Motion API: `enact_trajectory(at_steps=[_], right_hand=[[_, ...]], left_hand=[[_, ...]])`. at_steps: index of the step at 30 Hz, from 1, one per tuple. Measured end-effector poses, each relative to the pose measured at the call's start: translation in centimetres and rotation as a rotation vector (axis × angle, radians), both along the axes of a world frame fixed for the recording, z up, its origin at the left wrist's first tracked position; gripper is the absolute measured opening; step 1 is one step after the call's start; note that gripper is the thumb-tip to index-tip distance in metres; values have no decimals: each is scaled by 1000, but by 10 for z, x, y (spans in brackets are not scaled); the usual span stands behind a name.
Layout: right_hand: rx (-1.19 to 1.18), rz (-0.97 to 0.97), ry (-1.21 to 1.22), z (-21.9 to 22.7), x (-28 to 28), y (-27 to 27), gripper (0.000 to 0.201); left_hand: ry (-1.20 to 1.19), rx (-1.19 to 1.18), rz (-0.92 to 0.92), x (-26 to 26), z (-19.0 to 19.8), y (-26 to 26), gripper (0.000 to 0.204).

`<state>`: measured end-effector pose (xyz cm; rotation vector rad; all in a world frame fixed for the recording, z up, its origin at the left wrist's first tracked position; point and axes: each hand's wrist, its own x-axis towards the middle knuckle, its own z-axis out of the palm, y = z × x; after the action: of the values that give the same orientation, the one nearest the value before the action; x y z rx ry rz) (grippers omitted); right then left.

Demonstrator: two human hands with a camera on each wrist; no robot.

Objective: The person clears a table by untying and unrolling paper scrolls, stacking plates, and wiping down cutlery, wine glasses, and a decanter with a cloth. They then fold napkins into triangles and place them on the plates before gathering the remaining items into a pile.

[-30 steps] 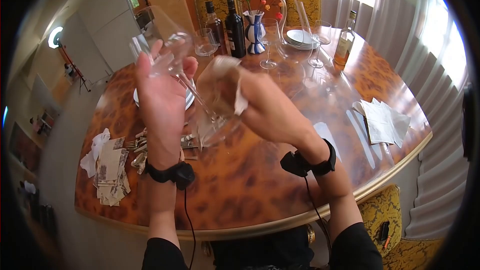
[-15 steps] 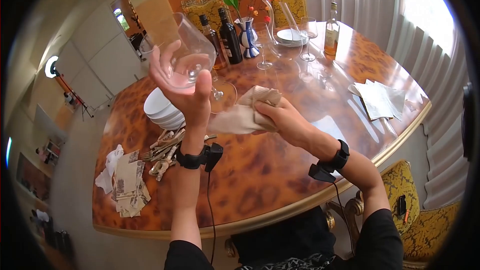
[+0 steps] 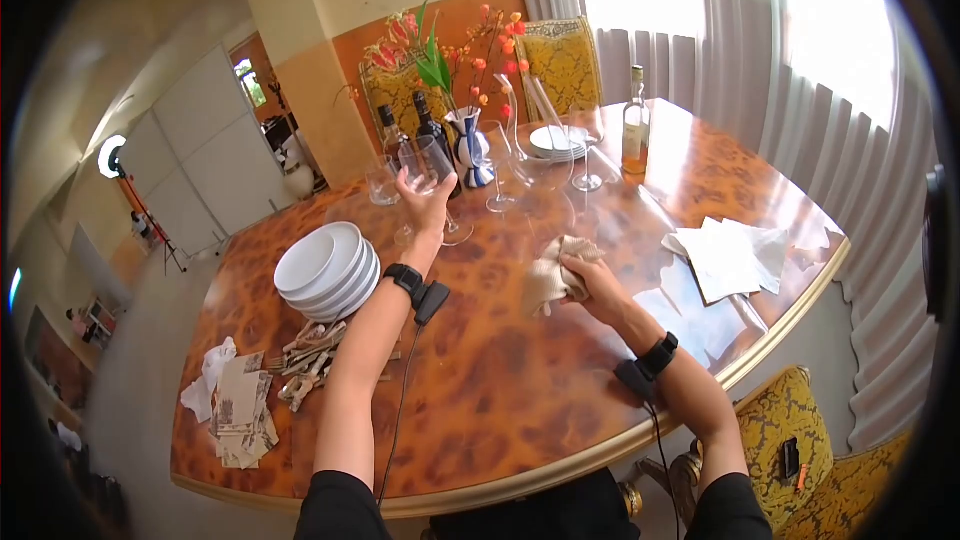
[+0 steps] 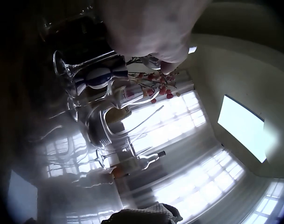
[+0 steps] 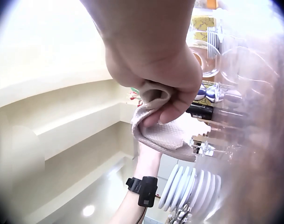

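Out over the far left part of the table, my left hand (image 3: 428, 208) holds a clear wine glass (image 3: 424, 162) by its bowl, fingers and thumb spread round it. The glass stands upright, its foot close over or on the tabletop. In the left wrist view the hand (image 4: 151, 30) covers most of the bowl. My right hand (image 3: 598, 292) grips a crumpled beige cloth (image 3: 553, 278) above the middle of the table. Seen from the right wrist, the cloth (image 5: 165, 135) is bunched in the curled fingers and a loose end hangs out.
Bottles, a blue-and-white vase (image 3: 473, 150) of flowers, further glasses and a decanter (image 3: 540, 165) stand close beyond the left hand. A stack of white plates (image 3: 330, 270), cutlery (image 3: 308, 350) and patterned paper napkins (image 3: 243, 410) lie left. White napkins (image 3: 725, 255) lie right.
The left hand has carried the wine glass away from me, down towards the bottles and vase. The right hand with the cloth has parted from the glass and moved right. The view has shifted.
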<state>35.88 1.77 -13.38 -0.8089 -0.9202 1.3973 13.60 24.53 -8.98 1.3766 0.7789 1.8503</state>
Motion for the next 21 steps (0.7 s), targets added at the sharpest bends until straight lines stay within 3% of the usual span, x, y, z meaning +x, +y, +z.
enact_trajectory(at_steps=[3, 5, 7, 13, 14, 18, 21], right_hand=[[40, 39, 12, 9, 7, -6, 22], [39, 26, 47, 6, 12, -7, 22], [5, 23, 40, 0, 13, -9, 22], [-40, 58, 67, 2, 4, -14, 22], [-43, 55, 75, 3, 4, -14, 23], [-55, 45, 74, -2, 5, -12, 24], [-66, 91, 97, -4, 4, -14, 26]], left_hand=[[46, 18, 44, -4, -15, 34, 97], [215, -3, 166, -9, -24, 54, 97], [245, -45, 215, -6, -15, 49, 96], [116, -51, 185, 5, -31, 92, 93], [227, -45, 314, 2, -44, 116, 94], [155, -35, 243, 10, -54, 119, 96], [173, 3, 331, 7, -67, 137, 99]])
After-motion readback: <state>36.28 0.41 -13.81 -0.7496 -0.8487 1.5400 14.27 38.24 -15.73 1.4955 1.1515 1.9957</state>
